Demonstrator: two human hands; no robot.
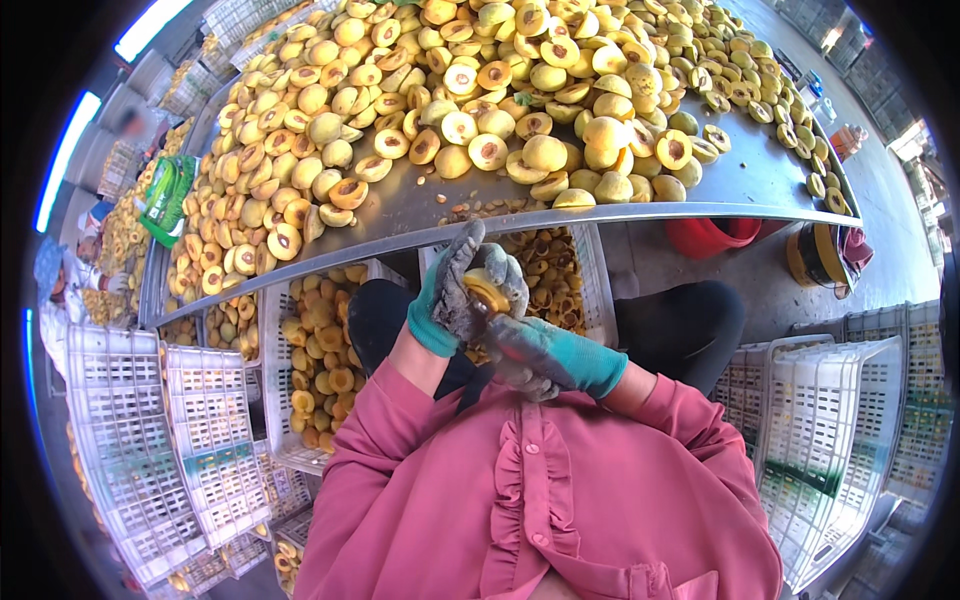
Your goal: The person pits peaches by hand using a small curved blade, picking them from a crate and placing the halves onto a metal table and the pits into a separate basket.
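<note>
Both of my hands wear teal gloves with grimy grey coating, and they meet over the near edge of the table. Cupped in my left hand (pixel 455 300) is a yellow apricot (pixel 486 290), its cut side partly showing. My right hand (pixel 545 352) is closed close against the fruit's lower side. A bit of red shows between its fingers; what it grips there is mostly hidden. Ahead, a large heap of halved apricots (pixel 460 130), many with brown pits or hollows showing, covers much of the metal table (pixel 420 205).
Below the table edge, a white crate (pixel 283 420) of apricots stands left of my knees, and another crate (pixel 597 285) with darker halves sits between them. Stacked white crates (pixel 125 440) flank me left, others (pixel 830 430) right. A red tub (pixel 700 238) is under the table; people work far left.
</note>
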